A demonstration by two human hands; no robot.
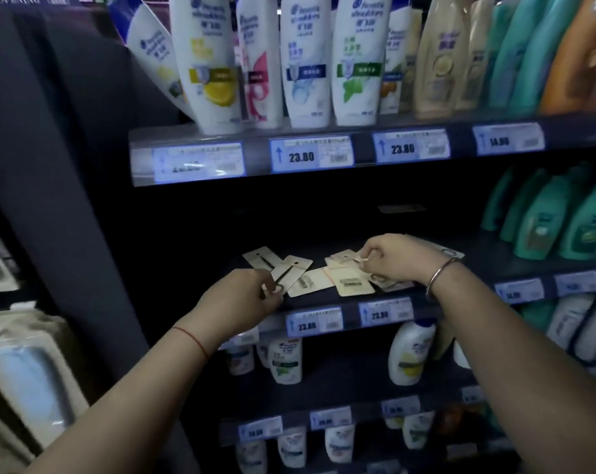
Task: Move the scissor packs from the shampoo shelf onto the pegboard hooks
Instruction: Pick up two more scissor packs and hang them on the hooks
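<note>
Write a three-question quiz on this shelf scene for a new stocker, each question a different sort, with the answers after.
1. True or false: the scissor packs lie flat on the dark shelf below the white shampoo bottles.
2. Multiple choice: which hand wears the metal bangle? A) left hand B) right hand C) neither
3. Fill in: the price tag under the white bottles, second from the left, reads ____.

Key
1. True. Several cards lie loosely overlapped there.
2. B. The left wrist has a thin red string instead.
3. 23.80
</note>
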